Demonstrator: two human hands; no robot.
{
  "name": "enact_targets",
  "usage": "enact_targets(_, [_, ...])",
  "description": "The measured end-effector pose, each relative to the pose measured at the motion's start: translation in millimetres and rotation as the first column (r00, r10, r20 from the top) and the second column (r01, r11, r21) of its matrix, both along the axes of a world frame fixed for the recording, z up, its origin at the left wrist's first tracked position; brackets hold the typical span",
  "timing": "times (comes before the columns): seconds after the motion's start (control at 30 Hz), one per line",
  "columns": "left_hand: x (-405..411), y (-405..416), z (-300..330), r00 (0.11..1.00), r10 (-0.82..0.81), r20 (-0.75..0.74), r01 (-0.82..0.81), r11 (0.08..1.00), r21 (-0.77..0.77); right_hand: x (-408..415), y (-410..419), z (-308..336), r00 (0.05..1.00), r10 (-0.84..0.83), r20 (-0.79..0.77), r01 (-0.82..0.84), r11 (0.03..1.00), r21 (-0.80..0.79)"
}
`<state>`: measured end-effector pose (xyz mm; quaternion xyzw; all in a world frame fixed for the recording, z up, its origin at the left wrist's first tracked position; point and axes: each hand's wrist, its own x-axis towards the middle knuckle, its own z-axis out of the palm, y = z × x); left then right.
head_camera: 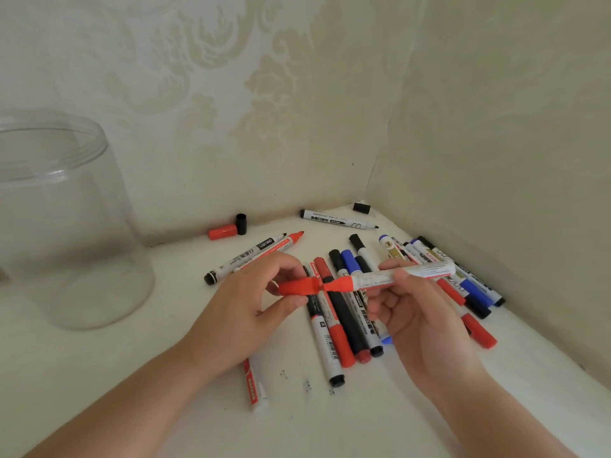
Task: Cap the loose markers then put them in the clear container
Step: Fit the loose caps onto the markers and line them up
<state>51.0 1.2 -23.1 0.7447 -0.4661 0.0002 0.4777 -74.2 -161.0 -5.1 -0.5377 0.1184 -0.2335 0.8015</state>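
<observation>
Marker (401, 277), white with red nib, sits in my right hand's (420, 312) grasp; left hand (251, 302) pinches 1 red cap (297, 287); 1 clear container (62, 219) stands left of both.

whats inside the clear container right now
No markers show inside the clear container; only its bare bottom is visible through the wall. Its left side is cut off by the frame.

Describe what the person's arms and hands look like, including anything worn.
Both forearms are bare as far as the frame shows, with no sleeves in view. The left hand and right hand wear no gloves, and no rings, watch or bracelets are visible.
</observation>
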Motion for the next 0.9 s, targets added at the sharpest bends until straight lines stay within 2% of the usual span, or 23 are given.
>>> enact_targets(0.2, [-2,-1,-1,0.995,-0.072,0.064,0.070,0.997,0.039,-3,6,-2,0.998,0.053,-0.035,-0.058,0.980,-0.189])
enact_targets(0.3, [0,0,-3,0.969,-0.116,0.218,0.098,0.991,0.093,-4,7,1,0.987,0.108,-0.116,-0.139,0.938,-0.318])
enact_targets(0.47, [-10,0,0,0.929,-0.141,0.342,0.088,0.982,0.165,-5,4,7,0.964,0.237,-0.118,-0.248,0.964,-0.093])
enact_targets(0.6, [-15,-1,3,0.952,-0.144,0.269,0.107,0.983,0.146,-3,13,3,0.946,0.319,-0.052,-0.319,0.948,0.004])
enact_targets(0.77, [-18,-2,2,0.946,-0.157,0.283,0.133,0.986,0.103,-6,18,3,0.963,0.262,-0.064,-0.263,0.965,0.000])
enact_targets(0.83, [-15,-2,3,0.965,-0.139,0.224,0.133,0.990,0.042,-6,26,4,0.980,0.190,-0.066,-0.197,0.974,-0.114])
enact_targets(0.9, [-11,-2,6,0.987,-0.125,0.105,0.130,0.990,-0.049,-4,36,6,0.993,0.102,-0.056,-0.115,0.929,-0.350])
